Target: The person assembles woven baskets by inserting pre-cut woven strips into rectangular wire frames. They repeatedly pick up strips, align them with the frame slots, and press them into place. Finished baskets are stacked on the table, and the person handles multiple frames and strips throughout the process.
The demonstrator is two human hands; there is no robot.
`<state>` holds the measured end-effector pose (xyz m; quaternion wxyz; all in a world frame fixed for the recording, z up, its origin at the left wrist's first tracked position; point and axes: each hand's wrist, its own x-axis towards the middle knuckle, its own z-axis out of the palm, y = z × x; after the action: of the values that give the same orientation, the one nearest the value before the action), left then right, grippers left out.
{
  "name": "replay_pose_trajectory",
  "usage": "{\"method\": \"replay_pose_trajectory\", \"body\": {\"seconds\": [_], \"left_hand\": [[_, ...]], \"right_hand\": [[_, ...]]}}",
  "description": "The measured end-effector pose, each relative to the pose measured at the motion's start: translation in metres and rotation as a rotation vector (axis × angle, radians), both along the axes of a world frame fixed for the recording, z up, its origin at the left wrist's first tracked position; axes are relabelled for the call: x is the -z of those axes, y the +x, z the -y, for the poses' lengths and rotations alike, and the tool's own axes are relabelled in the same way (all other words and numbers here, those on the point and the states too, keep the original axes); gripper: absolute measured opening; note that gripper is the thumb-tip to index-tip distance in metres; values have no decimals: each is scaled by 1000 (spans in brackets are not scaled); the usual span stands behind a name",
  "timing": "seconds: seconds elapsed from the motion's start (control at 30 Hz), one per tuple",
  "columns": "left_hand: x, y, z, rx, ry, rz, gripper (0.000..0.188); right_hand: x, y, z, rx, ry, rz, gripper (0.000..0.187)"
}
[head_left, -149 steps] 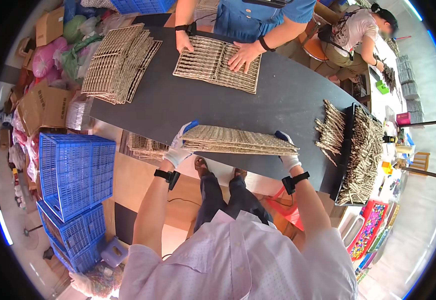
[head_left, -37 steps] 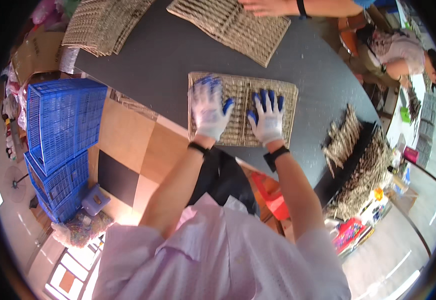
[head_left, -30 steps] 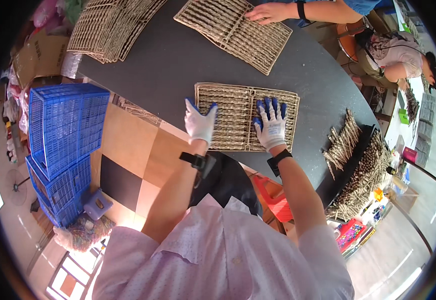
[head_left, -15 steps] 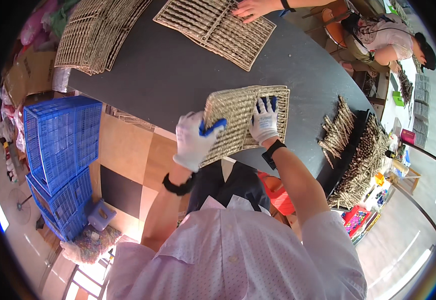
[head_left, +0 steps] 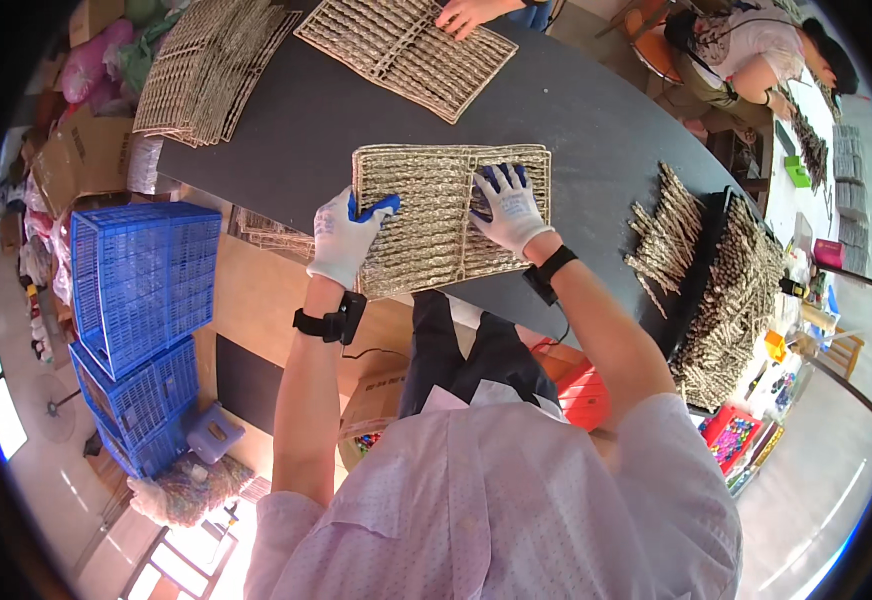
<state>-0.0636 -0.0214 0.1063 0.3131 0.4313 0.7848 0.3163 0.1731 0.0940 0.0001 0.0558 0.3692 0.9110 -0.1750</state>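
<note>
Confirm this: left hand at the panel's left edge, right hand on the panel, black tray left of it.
Wrong side: the head view shows the black tray right of the panel. The left hand is at its left edge, the right hand on it, as stated.

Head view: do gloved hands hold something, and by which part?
The left hand holds a woven panel by its left edge; the right hand rests on its right half.

Panel [head_left: 421,220] is rough, matt, woven fibre; table [head_left: 311,130] looks smooth, matt; crates [head_left: 146,290] are plastic; gloves [head_left: 341,243] are cloth.
</note>
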Motion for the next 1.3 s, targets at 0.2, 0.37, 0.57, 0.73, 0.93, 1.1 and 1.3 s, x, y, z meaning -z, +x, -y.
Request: {"method": "replay_pose_trajectory", "body": {"seconds": [0.2, 0.37, 0.57, 0.73, 0.93, 1.1, 1.3], "left_hand": [[13, -8, 0, -9, -58, -48, 36], [13, -7, -1, 39, -41, -80, 36], [5, 2, -1, 69, 6, -125, 34], [-9, 10, -3, 112, 7, -159, 33], [17, -3, -4, 26, 33, -100, 34], [21, -2, -4, -11, 23, -41, 32], [-3, 8, -9, -32, 11, 18, 28]], "right_hand": [[-27, 14, -8, -279, 28, 156, 104], [-36, 3, -11, -264, -56, 318, 117], [-33, 1, -15, -267, -65, 328, 114], [-33, 1, -21, -264, -71, 368, 113], [-40, -3, -25, -311, -47, 391, 117], [-48, -5, -20, -315, -63, 454, 121], [-30, 5, -21, -296, -67, 344, 111]]}}
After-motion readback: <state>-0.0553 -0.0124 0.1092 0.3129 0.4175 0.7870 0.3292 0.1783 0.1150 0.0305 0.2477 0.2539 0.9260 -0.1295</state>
